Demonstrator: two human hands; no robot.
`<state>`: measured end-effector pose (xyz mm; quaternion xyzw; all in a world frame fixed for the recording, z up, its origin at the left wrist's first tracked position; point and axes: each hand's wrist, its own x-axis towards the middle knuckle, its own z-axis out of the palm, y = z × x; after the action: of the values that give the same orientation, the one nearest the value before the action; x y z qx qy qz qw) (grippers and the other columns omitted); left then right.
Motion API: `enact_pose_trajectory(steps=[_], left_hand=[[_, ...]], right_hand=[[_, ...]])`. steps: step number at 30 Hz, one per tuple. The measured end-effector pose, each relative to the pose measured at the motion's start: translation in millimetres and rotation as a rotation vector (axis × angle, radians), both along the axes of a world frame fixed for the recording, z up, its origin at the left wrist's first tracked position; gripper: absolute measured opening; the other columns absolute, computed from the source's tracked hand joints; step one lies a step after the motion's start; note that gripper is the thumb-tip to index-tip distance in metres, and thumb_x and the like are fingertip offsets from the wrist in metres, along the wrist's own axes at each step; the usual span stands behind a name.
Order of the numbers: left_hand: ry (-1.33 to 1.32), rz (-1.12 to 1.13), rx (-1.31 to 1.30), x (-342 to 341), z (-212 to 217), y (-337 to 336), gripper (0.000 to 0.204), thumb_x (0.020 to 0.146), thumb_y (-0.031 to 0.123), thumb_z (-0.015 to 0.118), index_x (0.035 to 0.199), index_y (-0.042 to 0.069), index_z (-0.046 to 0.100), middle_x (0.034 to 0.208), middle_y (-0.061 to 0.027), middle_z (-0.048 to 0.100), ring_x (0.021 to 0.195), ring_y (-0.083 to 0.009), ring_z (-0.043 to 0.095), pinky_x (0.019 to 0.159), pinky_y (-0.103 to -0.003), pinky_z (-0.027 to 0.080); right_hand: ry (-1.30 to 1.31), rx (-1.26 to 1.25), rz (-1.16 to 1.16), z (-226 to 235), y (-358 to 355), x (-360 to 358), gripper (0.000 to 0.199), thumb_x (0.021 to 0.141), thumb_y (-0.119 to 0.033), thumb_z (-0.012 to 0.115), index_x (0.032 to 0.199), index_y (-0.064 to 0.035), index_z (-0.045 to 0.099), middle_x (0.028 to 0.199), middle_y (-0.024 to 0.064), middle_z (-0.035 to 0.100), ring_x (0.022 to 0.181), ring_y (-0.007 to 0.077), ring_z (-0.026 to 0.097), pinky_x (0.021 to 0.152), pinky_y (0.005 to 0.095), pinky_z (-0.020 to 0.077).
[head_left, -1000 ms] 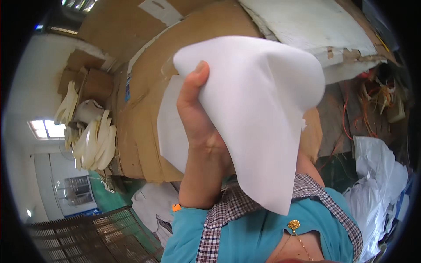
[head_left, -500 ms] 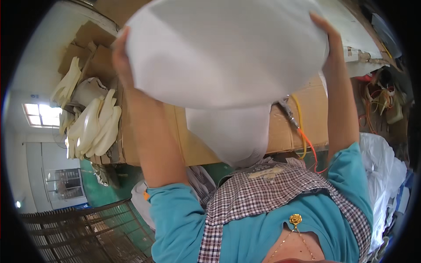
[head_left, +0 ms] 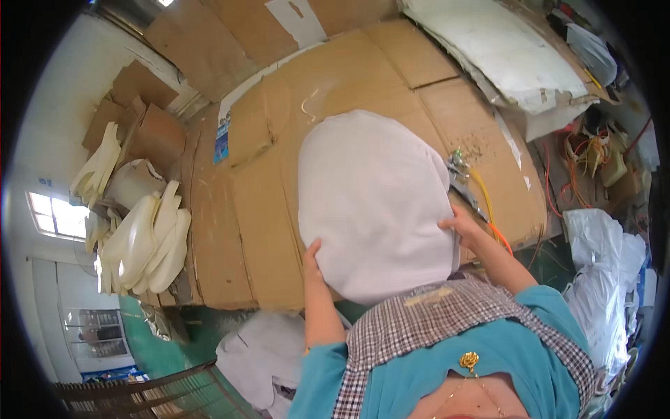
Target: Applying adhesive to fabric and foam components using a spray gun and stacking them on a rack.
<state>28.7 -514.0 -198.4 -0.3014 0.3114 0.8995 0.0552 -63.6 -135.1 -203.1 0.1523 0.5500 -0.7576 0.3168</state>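
Both hands on 1 white cover (head_left: pixel 377 202), a rounded fabric-looking piece lying flat on the cardboard-covered worktop (head_left: pixel 258 209), near edge just in front of the person. Left hand (head_left: pixel 312 258) grips its lower-left rim, thumb on top. Right hand (head_left: pixel 460 225) pinches the right rim, fingers partly tucked under the edge. One hand per side, prob to keep the piece spread flat and steady.

Just beside the right hand: 1 metal tool (head_left: pixel 462 178) w/ orange hose (head_left: pixel 497 222), parked on the worktop within reach.

Below the worktop edge, on the floor: 1 grey-white heap (head_left: pixel 255 356), looks like more covers, can't count.

Left, further out: stack of cream moulded shells (head_left: pixel 146 241), approx 5-6, nested on edge to save room; a few more (head_left: pixel 98 164) behind, w/ cardboard boxes (head_left: pixel 139 119).

Far right: 1 white sheet pile (head_left: pixel 509 49), plus plastic bags (head_left: pixel 607 265) by the wall.
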Motion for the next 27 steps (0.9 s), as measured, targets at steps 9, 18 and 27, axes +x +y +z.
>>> enact_pose_trajectory(steps=[9, 18, 27], left_hand=[[0.121, -0.112, -0.484, -15, 63, 17, 0.065, 0.065, 0.002, 0.067, 0.123, 0.001, 0.038, 0.111, -0.0183, 0.052, 0.099, -0.0304, 0.053, 0.085, -0.041, 0.045], [-0.241, -0.107, -0.857, -38, 17, -25, 0.066, 0.063, 0.003, 0.07, 0.121, -0.002, 0.039, 0.109, -0.0164, 0.055, 0.098, -0.0289, 0.054, 0.081, -0.041, 0.048], [-0.106, -0.102, -0.82, -91, 20, -17, 0.054, 0.065, 0.0, 0.067, 0.115, -0.002, 0.048, 0.107, -0.0164, 0.057, 0.097, -0.0274, 0.055, 0.084, -0.04, 0.044]], right_hand=[[0.432, 0.109, 0.026, 19, 11, 44, 0.054, 0.073, -0.006, 0.058, 0.124, -0.0011, 0.039, 0.114, 0.0077, 0.052, 0.1, 0.016, 0.051, 0.089, 0.0308, 0.0398], [0.141, 0.256, -0.015, 49, -28, 12, 0.042, 0.077, -0.017, 0.063, 0.113, 0.0021, 0.049, 0.105, 0.0095, 0.057, 0.093, 0.0157, 0.055, 0.08, 0.031, 0.0456], [0.307, 0.339, -0.047, 18, 1, 4, 0.041, 0.08, -0.024, 0.062, 0.111, 0.0013, 0.051, 0.101, 0.0073, 0.058, 0.089, 0.0128, 0.054, 0.078, 0.0276, 0.0446]])
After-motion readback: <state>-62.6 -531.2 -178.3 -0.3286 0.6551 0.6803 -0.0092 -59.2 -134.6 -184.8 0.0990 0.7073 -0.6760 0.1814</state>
